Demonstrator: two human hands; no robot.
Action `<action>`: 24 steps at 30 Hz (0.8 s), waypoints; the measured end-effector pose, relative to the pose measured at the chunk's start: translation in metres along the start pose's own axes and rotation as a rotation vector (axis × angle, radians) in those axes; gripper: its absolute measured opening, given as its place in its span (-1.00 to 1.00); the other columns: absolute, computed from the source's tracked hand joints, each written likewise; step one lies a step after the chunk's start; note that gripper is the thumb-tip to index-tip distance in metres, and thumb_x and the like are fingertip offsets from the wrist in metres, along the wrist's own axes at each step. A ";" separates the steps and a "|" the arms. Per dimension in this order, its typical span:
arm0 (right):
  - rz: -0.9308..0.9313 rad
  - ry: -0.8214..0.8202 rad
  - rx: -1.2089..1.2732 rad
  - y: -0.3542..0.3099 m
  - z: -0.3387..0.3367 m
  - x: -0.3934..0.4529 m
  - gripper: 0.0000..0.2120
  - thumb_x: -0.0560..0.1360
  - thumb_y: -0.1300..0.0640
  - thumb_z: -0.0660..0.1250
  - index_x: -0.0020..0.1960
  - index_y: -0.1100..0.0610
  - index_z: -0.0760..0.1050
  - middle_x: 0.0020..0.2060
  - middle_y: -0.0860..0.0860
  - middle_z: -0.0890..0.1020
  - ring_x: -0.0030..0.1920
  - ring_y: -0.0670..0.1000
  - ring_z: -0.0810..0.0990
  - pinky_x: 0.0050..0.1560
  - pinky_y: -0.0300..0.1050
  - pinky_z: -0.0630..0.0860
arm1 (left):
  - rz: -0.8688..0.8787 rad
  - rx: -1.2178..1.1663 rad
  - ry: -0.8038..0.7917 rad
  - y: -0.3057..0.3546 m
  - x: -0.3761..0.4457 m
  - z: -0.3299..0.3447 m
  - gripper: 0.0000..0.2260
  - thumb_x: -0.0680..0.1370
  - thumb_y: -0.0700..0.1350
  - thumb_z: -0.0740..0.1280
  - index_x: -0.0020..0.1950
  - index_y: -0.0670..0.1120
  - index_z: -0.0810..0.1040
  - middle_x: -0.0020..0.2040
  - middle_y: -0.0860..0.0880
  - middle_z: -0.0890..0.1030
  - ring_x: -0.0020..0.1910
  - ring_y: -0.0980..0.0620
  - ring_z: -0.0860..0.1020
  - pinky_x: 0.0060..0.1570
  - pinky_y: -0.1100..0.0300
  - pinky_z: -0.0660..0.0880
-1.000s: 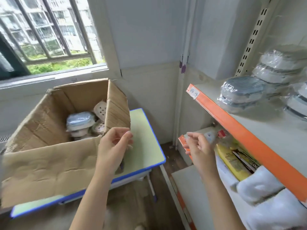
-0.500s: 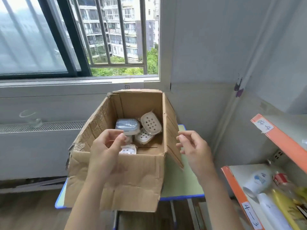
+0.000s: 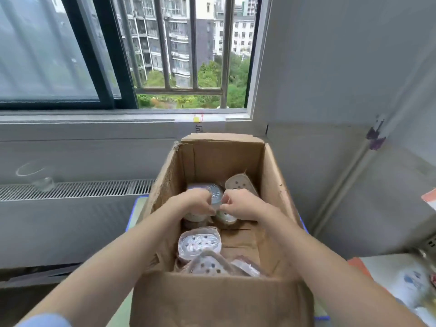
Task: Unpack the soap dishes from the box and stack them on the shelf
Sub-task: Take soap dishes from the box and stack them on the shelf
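We are looking into an open cardboard box (image 3: 212,300) sitting on the table (image 3: 135,208) under the window (image 3: 122,50). Inside it, wrapped soap dishes (image 3: 199,241) are lying loose. Our left hand (image 3: 195,202) and right hand (image 3: 243,206) are each pinching a wrapped blue-lidded dish (image 3: 215,192), grip clenched on it

Blurred hands (image 3: 199,204) hide the wrapped dishes (image 3: 213,193).

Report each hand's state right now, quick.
Left hand: fingers curled on the blue-lidded, plastic-wrapped soap dish inside the brown cardboard box.
Right hand: fingers curled, gripping the same wrapped dish.
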State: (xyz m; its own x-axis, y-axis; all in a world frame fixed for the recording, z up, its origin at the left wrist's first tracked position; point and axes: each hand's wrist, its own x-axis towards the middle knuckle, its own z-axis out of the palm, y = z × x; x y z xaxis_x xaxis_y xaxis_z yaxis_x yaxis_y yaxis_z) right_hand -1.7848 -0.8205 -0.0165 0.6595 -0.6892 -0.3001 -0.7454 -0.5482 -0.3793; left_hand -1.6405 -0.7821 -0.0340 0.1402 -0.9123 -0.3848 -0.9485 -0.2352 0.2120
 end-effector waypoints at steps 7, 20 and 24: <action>0.103 -0.544 -0.289 0.007 0.052 0.030 -0.70 0.51 0.01 0.31 0.08 0.23 0.51 -0.25 0.07 0.52 -0.29 0.03 0.49 -0.31 -0.17 0.44 | 0.003 0.021 -0.114 -0.032 0.038 0.018 -0.82 0.48 0.02 0.31 -0.09 -0.09 0.51 -0.04 -0.08 0.55 -0.08 -0.04 0.48 -0.09 0.14 0.44; 0.354 -0.703 -0.327 0.038 0.060 0.012 -0.59 0.51 0.04 0.29 0.24 0.28 0.45 0.09 0.16 0.60 -0.14 0.12 0.55 -0.29 -0.08 0.48 | 0.155 0.154 -0.532 0.001 0.025 0.087 -0.65 0.54 -0.06 0.31 0.20 -0.30 0.49 -0.08 -0.18 0.49 -0.13 -0.09 0.44 -0.33 0.13 0.41; 0.349 -0.555 -0.296 0.034 0.042 0.008 -0.64 0.49 0.03 0.26 0.16 0.25 0.52 0.01 0.15 0.62 -0.23 0.08 0.51 -0.32 -0.11 0.45 | 0.077 0.069 -0.599 0.004 0.024 0.102 -0.66 0.48 -0.04 0.40 0.18 -0.18 0.54 -0.03 -0.08 0.54 -0.14 0.00 0.49 -0.16 0.17 0.50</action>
State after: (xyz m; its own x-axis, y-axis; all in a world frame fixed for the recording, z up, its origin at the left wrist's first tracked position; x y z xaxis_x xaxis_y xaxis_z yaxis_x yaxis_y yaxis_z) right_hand -1.8008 -0.8249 -0.0686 0.2712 -0.5487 -0.7908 -0.8650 -0.4994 0.0498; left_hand -1.6693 -0.7708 -0.1341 -0.0950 -0.5737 -0.8135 -0.9686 -0.1355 0.2086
